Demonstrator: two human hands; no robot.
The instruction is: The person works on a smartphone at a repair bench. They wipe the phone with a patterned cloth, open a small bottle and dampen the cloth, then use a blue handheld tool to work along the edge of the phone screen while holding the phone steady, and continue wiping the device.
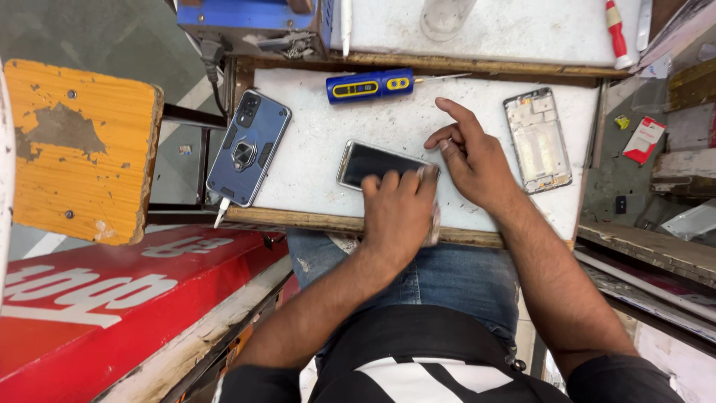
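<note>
The white work board [321,142] is bare between the cased blue phone [248,148] at its left edge and the dark-screened phone [373,162] at the middle. The blue-and-yellow screwdriver [371,85] bars the far edge. To the right lies a bare phone frame [537,139], with open board just before it.

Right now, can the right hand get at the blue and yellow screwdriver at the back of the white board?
Probably yes. The right hand rests beside the phone, index finger pointing up the board, and only bare surface lies between it and the screwdriver.
</note>
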